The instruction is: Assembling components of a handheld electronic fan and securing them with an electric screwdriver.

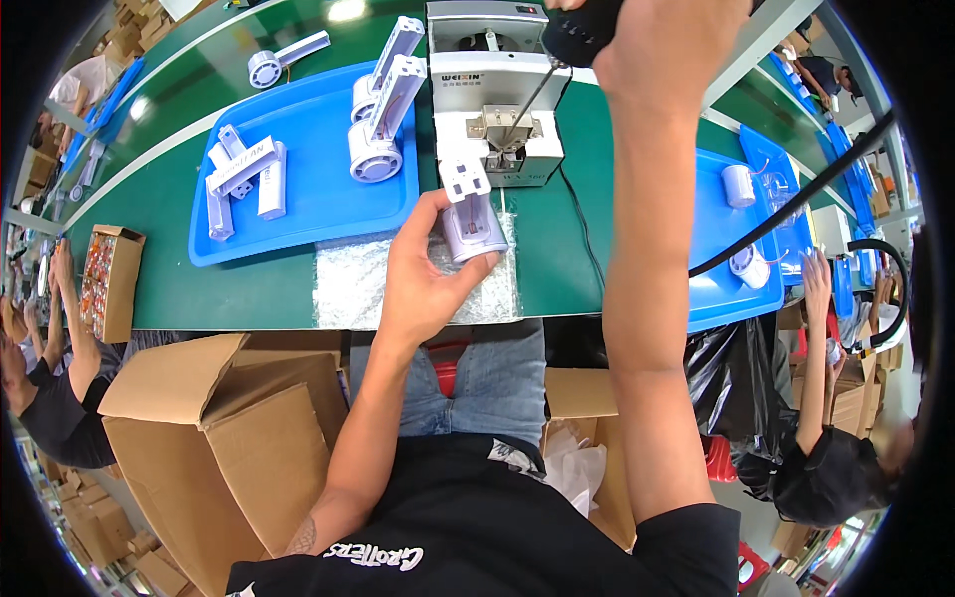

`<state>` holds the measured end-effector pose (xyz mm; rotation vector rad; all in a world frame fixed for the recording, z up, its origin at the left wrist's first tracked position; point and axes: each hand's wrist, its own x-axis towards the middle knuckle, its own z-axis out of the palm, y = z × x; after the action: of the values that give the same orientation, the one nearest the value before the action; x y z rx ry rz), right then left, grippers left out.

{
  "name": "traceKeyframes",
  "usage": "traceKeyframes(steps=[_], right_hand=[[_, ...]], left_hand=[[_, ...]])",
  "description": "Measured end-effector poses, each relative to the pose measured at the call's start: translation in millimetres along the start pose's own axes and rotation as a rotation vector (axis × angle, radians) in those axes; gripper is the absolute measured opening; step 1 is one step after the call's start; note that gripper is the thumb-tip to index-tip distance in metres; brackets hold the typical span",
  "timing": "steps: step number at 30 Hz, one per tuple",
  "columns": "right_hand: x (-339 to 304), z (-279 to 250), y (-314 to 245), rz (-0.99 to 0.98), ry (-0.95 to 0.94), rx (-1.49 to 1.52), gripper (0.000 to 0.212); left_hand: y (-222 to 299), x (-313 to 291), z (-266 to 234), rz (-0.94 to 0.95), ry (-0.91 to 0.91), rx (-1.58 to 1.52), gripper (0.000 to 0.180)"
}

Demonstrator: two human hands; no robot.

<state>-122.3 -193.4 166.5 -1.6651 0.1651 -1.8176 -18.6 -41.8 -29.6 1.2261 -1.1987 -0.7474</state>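
Note:
My left hand (423, 289) is closed around a white plastic fan housing (475, 234), held upright over the front of the table. Its open top end, with square holes, points at the machine. Up high, my right hand (668, 50) grips a black electric screwdriver (580, 38). The long bit slants down to the left, and its tip is at the metal pick-up bracket of a white and grey screw feeder (460, 104). I cannot make out whether a screw is on the tip. Below the housing lies a bubble-wrap sheet (358, 284) on the green table (164, 254).
A blue tray (318, 224) on the left holds white handle pieces and two fan units. Another blue tray (711, 244) on the right holds round white parts. A black cable (786, 211) crosses at right. Cardboard boxes (164, 438) stand below the table edge; other people work at both sides.

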Motion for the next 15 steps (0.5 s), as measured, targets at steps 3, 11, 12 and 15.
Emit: traceKeyframes(steps=[3, 11, 12, 15], right_hand=[[0, 1, 14, -0.010, -0.072, 0.057, 0.064], [-16, 14, -11, 0.139, 0.042, -0.054, 0.065], [-19, 10, -17, 0.122, 0.014, -0.107, 0.066], [-9, 1, -29, 0.052, -0.064, 0.454, 0.077]], left_hand=[[-2, 0, -2, -0.036, -0.032, -0.090, 0.055], [-11, 2, -16, -0.083, -0.115, -0.089, 0.060], [-11, 2, -17, -0.084, -0.121, -0.101, 0.061], [-8, 4, -11, -0.062, -0.120, -0.043, 0.061]])
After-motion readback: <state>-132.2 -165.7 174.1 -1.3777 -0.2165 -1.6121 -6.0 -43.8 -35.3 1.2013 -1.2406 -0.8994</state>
